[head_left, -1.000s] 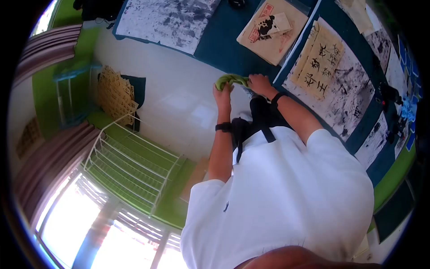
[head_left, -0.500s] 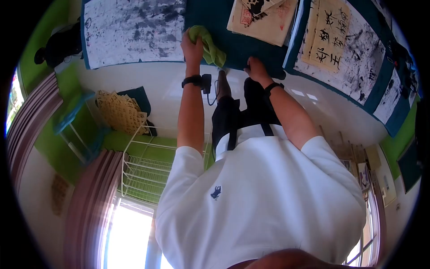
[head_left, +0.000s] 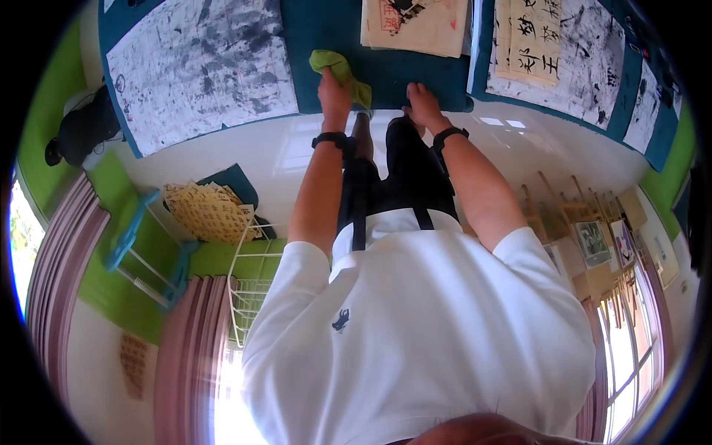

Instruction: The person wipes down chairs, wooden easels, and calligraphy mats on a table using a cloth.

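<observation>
A crumpled green cloth [head_left: 335, 65] is in my left hand [head_left: 335, 96], whose fingers are wrapped round it. Part of the cloth hangs to the right of the hand, over the dark teal table cover [head_left: 400, 70]. My right hand [head_left: 424, 106] is at the near edge of the table, a little to the right of the cloth. Its fingers are curled; whatever may be inside them is hidden. Dark bands circle both wrists. Beyond the hands lies a stack of tan paper sheets [head_left: 415, 33] with red stamps and black ink.
Ink-stained white sheets [head_left: 204, 67] cover the table's left side. On the right, paper with brush writing [head_left: 528, 41] lies on another stained sheet [head_left: 586, 44]. A person in black [head_left: 87, 130] is at far left. A white wire rack [head_left: 252, 289] and blue stool [head_left: 133, 230] stand behind left.
The view has shifted, and the tabletop sits differently in it. My left hand still grips the green cloth, which now looks more bunched. My right hand stays at the table edge, turned slightly.
</observation>
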`<state>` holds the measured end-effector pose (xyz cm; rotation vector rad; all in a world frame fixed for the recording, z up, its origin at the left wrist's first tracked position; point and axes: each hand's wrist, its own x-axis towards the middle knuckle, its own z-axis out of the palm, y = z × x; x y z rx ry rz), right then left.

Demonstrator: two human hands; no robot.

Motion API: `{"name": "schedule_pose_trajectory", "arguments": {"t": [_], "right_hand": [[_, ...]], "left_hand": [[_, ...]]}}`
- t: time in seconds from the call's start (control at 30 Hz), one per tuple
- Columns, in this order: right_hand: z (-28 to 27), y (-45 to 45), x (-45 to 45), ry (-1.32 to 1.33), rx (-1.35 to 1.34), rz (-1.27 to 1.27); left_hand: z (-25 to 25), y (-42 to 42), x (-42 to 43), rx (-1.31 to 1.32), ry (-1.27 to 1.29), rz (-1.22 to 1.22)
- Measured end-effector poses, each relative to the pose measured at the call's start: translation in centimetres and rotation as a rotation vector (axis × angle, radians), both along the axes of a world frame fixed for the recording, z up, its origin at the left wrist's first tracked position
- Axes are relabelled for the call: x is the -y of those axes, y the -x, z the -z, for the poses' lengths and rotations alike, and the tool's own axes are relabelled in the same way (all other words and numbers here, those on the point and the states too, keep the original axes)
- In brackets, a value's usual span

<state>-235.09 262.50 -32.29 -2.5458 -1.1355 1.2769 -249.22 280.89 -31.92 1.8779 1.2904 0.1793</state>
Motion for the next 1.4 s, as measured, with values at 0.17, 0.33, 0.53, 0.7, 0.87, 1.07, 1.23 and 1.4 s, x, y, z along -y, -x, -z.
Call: {"name": "schedule_pose_trajectory", "arguments": {"t": [0.17, 0.33, 0.53, 0.7, 0.87, 1.07, 1.23, 1.4], "right_hand": [[0.5, 0.1, -0.1, -0.003, -0.017, 0.028], [0.2, 0.2, 0.3, -0.015, -0.015, 0.04], [0.2, 0.2, 0.0, -0.012, -0.017, 0.029], [-0.2, 0.3, -0.3, 0.022, -0.005, 0.021], [0.2, 0.5, 0.0, -0.016, 0.09, -0.018], [2.3, 0.4, 0.7, -0.007, 0.063, 0.014], [0.4, 0.9, 0.1, 0.009, 0.058, -0.004], [0.5, 0.3, 0.1, 0.012, -0.016, -0.035]], "left_hand": [[-0.7, -2.1, 4.1, -0.07, 0.121, 0.156], [-2.1, -0.9, 3.3, -0.117, -0.061, 0.226], [-2.2, 4.7, -3.3, -0.154, -0.458, 0.133], [-2.4, 4.7, -3.7, -0.035, -0.198, 0.099], [-1.6, 0.0, 2.0, 0.025, -0.05, 0.111], [-1.2, -2.9, 7.0, 0.09, 0.185, 0.462], [-2.2, -1.0, 3.6, -0.056, 0.123, 0.294], [-1.5, 7.1, -3.1, -0.102, -0.032, 0.065]]}}
